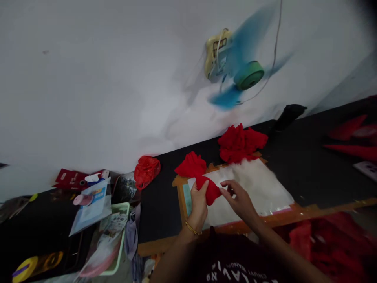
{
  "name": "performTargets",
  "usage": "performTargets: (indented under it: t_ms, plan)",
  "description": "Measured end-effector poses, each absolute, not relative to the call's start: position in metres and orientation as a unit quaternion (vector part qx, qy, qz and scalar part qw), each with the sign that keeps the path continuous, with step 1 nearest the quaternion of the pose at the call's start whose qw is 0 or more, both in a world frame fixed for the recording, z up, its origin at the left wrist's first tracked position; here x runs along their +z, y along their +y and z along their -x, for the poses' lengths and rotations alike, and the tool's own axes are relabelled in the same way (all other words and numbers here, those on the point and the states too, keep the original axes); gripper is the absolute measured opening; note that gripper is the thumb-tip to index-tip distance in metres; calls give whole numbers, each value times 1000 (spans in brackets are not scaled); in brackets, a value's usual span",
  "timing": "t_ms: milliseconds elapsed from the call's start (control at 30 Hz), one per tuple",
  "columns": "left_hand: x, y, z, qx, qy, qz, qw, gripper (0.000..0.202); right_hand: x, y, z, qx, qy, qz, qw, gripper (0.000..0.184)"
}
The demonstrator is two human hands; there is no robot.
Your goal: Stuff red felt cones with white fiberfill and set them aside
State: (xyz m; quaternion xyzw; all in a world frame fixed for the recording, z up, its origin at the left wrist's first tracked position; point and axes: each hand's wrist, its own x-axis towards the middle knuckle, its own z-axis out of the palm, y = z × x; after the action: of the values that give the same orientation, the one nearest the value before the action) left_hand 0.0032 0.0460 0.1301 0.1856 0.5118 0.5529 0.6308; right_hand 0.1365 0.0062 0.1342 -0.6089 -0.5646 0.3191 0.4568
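Observation:
My left hand [199, 204], with a gold bangle on the wrist, is closed round a piece of red fabric [211, 190] held just above a white sheet [259, 188] on a wooden frame [297, 214]. My right hand [239, 198] pinches the edge of the same red piece from the right. A ruffled red fabric piece [191, 165] lies just behind my left hand at the frame's far left corner. A larger red ruffled bunch [240, 143] sits at the frame's far edge.
A spinning blue-green fan [241, 70] hangs on the white wall. A red crumpled bag [146, 171] lies on the black table [303, 169]. Packets, tape rolls and a green tray [119, 251] clutter the left. More red fabric [326, 243] piles at lower right.

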Motion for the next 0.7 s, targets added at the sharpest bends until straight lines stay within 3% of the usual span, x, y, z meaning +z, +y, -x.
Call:
performTargets:
  t_ms: [133,300,533,700]
  plan:
    - [136,42,-9,544,475,-191,665,39,122,18,-127,342,-563,620,426,24]
    - [141,36,-7,506,382,-161,757,44,117,17,-120,353,-573,618,407,7]
    - [123,40,5,467,452,-113,752,44,127,2,-99,267,-694,541,393,12]
    - [125,38,7,457,393,-128,788,51,120,6,-107,337,-576,606,433,6]
